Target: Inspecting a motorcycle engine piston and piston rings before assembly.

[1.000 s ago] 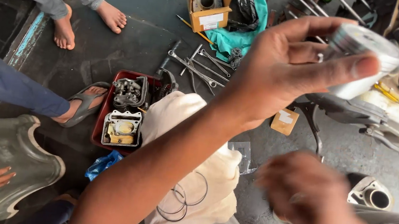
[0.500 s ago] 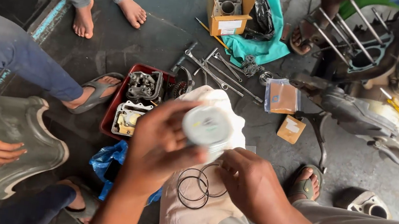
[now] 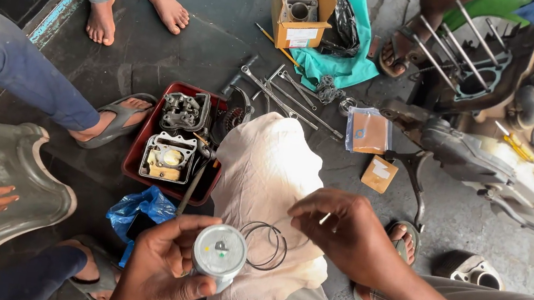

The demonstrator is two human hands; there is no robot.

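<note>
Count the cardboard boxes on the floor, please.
2. An open box sits at the top, beside the teal cloth. A small closed box lies right of the pale cloth. Others may be hidden.

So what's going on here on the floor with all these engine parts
A person holds a silver piston in the left hand and reaches the right hand over thin metal rings lying on a pale cloth. A red tray of engine parts, scattered wrenches and a stripped engine sit nearby. Other people crouch alongside.

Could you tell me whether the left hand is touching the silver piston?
Touching: the head view shows the left hand wrapped around the silver piston.
</note>
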